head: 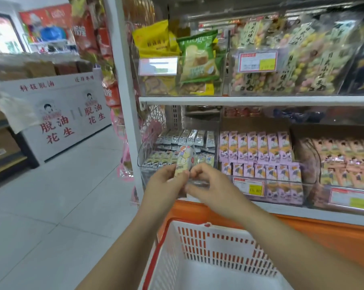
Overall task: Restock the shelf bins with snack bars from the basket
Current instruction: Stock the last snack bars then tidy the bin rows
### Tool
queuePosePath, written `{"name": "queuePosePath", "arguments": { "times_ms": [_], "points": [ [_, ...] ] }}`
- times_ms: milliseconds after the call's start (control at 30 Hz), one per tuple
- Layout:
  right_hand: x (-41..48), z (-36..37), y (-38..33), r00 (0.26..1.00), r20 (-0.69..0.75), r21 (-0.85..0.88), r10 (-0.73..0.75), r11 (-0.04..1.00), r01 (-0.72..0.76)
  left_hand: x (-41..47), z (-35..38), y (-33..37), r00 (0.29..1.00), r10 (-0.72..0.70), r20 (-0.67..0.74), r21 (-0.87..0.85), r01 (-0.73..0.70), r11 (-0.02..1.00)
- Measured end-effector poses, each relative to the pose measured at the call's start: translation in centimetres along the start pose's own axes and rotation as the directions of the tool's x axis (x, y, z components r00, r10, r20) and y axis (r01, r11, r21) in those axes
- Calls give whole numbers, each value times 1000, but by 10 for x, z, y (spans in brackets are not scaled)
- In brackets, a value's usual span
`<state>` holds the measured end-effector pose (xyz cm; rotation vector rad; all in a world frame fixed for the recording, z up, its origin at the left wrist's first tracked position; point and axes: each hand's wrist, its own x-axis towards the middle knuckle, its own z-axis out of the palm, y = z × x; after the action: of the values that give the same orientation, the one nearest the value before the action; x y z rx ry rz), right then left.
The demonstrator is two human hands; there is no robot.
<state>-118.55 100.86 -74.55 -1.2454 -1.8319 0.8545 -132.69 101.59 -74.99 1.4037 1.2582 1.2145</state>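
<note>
Snack bar in a pale yellow, glossy foil wrapper with a cartoon print [184, 162]: I have it upright in front of the clear plastic bin at the left end of the lower shelf [144, 158], above the near rim of the white-and-red slotted plastic basket [200, 243]. My left hand [166, 183] pinches its lower end between thumb and fingers; the right hand [204, 183] has its fingers curled at that same lower end, touching the wrapper, though I cannot tell whether it truly grips or only steadies.

I judge the bar light and fairly stiff inside a slick, crinkly film that could slide under a loose pinch. Holding it across the flat faces near the middle should give better control than the sealed end seam, which would let it swing.

Rows of grey-and-cream wrapped bars [187, 139] already fill the back and middle of that bin, so free room looks to be at the front, behind its clear lip. Just to the right, a divider separates pink-and-orange wrapped bars [258, 149]. A white shelf upright [126, 105] stands close on the left, with pink mesh hanging beside it. The white shelf board above [256, 100] limits headroom, so I would go in low and level. Inside the basket, what I can see looks empty.
</note>
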Motion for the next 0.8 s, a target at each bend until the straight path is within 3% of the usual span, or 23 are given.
{"name": "queuePosePath", "arguments": {
  "times_ms": [167,267,367,567,800],
  "points": [
    [51,-53,29,992,-114,-231,45,970,-71,47,4,8,1000,9,9,206,-11,979],
    [89,-82,60,996,-37,-515,77,853,-85,89,17,9,1000,5,-15,259,-1,966],
    [113,-94,90,993,19,-630,113,773,-76,134,35,8,1000,-21,-23,250,26,968],
    [135,-98,117,981,-49,-625,-188,772,117,204,81,-4,997,-82,-6,81,82,993],
    [147,-96,128,958,-125,-488,-257,857,166,255,120,-8,978,-205,-26,121,207,971]
  ]
}}
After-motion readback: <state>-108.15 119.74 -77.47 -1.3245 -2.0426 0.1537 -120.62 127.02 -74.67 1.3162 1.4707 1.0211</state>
